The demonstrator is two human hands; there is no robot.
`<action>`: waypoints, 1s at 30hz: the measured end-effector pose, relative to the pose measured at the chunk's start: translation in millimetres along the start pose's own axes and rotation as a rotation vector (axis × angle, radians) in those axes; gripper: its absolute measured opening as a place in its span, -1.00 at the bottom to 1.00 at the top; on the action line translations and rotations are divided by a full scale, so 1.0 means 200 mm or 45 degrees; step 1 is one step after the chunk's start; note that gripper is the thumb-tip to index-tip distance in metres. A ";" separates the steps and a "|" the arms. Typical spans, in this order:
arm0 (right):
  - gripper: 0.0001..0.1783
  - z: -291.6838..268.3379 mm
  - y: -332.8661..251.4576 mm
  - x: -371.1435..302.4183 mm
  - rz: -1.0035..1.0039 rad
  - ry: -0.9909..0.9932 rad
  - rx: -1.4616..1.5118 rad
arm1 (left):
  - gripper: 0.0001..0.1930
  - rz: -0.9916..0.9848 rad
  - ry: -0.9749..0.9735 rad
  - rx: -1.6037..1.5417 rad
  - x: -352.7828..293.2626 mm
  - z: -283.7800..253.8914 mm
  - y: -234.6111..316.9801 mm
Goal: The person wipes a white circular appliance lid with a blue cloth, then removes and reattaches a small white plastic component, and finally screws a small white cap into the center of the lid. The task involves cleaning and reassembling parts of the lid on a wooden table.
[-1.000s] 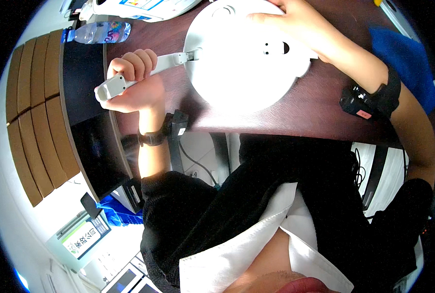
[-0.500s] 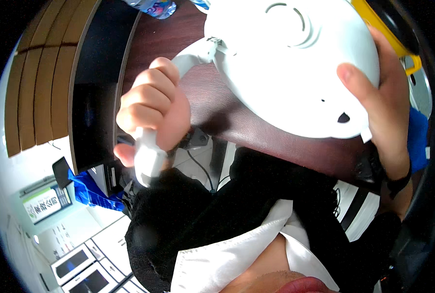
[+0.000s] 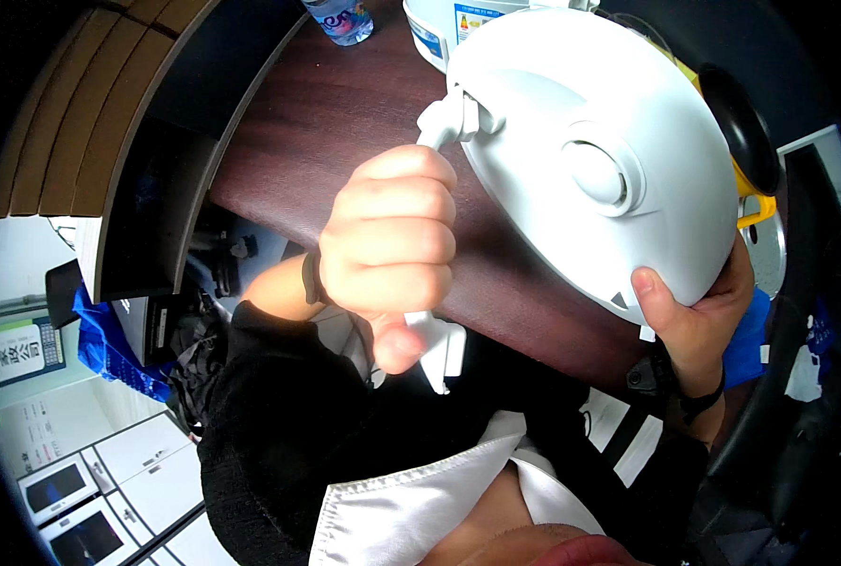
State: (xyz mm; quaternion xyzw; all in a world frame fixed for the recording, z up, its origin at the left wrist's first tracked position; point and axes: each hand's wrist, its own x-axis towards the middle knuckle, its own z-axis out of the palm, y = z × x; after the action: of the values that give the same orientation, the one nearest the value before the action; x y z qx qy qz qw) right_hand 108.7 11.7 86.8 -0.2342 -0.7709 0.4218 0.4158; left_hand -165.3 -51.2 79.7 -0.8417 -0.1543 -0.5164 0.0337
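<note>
A large white rounded plastic cover (image 3: pixel 534 203) with a round raised vent, perhaps an appliance lid, is held up over the dark red-brown desk (image 3: pixel 345 104). From its left side a white plastic handle (image 3: pixel 439 349) reaches toward me. My left hand (image 3: pixel 392 236) is closed in a fist round the middle of that handle, so only the handle's two ends show. At the cover's near right edge, my right hand (image 3: pixel 699 307) grips it with the thumb on the visible face. The fingers behind the edge are mostly hidden.
Behind the cover stands a white container (image 3: pixel 430 38) with coloured labels. A clear bottle (image 3: pixel 343 21) is left of it. Yellow and black pan-like items (image 3: pixel 741 132) lie beyond the right edge. A dark shelf panel (image 3: pixel 156 179) and brown boxes (image 3: pixel 90 113) rise at left.
The cover has tilted, with its vent now lower in view. My left hand has come rightward with the handle, nearer the cover. Both hands keep their hold, and the head view has shifted.
</note>
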 end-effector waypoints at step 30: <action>-0.19 -0.31 -0.04 -0.07 -0.119 -0.095 -0.125 | -0.58 0.458 0.097 0.303 0.29 0.35 -0.30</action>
State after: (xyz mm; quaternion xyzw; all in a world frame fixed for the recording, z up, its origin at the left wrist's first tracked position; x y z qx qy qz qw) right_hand 167.2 26.2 105.6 -0.2021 -0.8157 0.3723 0.3939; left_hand -98.0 34.4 92.5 -0.8256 -0.0603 -0.5117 0.2301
